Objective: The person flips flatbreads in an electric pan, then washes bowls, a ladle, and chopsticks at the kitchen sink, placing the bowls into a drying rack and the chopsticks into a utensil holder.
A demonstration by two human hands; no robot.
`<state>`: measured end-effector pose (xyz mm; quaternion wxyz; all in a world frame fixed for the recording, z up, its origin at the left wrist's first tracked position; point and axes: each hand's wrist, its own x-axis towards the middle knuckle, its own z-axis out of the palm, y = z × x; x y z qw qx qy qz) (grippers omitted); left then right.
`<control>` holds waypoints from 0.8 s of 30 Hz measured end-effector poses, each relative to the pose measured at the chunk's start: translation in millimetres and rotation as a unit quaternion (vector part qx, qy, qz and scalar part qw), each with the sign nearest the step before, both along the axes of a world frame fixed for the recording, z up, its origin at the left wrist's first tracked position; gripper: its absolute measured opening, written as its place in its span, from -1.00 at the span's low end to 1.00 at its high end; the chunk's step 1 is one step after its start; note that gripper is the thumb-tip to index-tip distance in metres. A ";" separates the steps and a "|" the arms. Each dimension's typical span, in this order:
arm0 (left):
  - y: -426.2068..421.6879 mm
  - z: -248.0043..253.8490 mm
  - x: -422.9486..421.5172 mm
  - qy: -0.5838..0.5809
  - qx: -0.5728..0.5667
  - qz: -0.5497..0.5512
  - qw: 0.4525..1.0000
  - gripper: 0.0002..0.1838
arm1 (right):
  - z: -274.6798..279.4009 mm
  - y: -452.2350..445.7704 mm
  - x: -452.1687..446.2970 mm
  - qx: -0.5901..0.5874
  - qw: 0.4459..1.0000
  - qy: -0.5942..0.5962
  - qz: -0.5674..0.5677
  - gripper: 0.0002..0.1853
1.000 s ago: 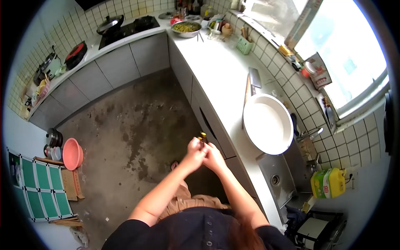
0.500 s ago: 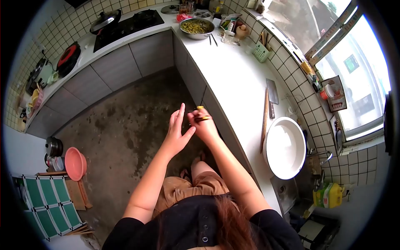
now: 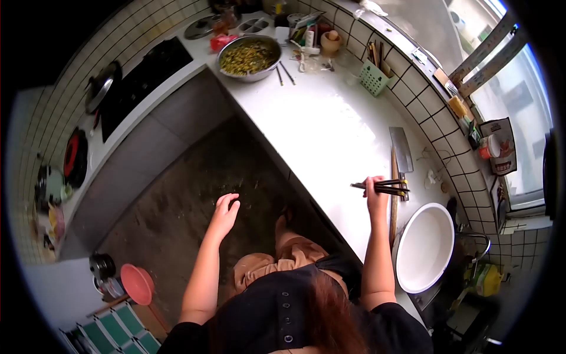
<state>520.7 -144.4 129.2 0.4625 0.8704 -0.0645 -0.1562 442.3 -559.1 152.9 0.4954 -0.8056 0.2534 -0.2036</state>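
My right hand [image 3: 374, 192] is closed around a bundle of dark chopsticks [image 3: 389, 187] with yellow-tipped ends, held over the white counter. The chopsticks point across the view, near the handle of a cleaver [image 3: 401, 150] and a long wooden rolling pin [image 3: 393, 206]. My left hand [image 3: 225, 213] hangs over the floor in front of the counter, fingers loosely bent and thumb apart, with nothing seen in it. A large white basin [image 3: 424, 248] stands just to the right of my right forearm.
A metal bowl of chopped food [image 3: 250, 57] stands at the far end of the white counter [image 3: 312, 141], with two chopsticks [image 3: 286, 73] beside it. A green utensil basket [image 3: 374, 76] is by the tiled wall. A pink basin [image 3: 137, 284] is low on the left.
My hands have moved apart. The right one has gone to the right over the counter with the chopsticks, and the left has dropped lower and leftward. My view has turned.
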 end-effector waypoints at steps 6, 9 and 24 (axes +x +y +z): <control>-14.9 23.0 93.3 0.022 -0.001 0.003 1.000 -0.72 | 33.3 -74.9 88.3 0.083 0.986 -0.123 -0.081 -0.79; -27.1 33.1 129.7 0.033 -0.005 -0.006 0.999 -0.73 | 59.9 -108.4 141.5 0.030 0.982 -0.160 -0.100 -0.79; -123.0 35.9 357.6 0.049 -0.043 -0.216 0.974 -0.78 | 32.1 -262.9 365.9 -0.212 0.950 -0.046 -0.223 -0.78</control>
